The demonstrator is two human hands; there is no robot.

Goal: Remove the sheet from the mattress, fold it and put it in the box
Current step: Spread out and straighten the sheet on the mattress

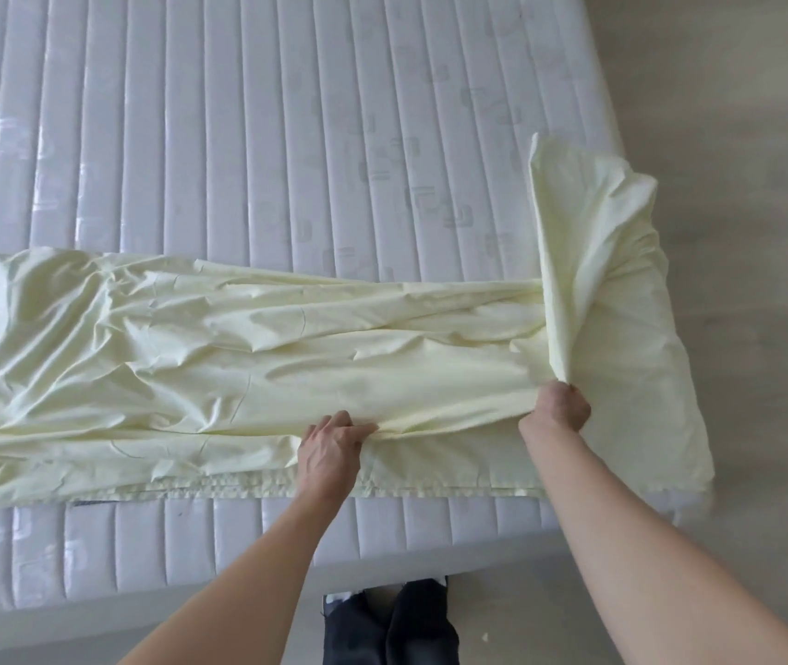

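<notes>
Crosswise, sheet (pixel 219 348) long axis left-right.

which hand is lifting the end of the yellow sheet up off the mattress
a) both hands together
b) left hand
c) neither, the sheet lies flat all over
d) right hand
d: the right hand grips the raised end of the sheet, which stands up above the mattress, while the left hand holds the sheet down low on the flat part.
</notes>
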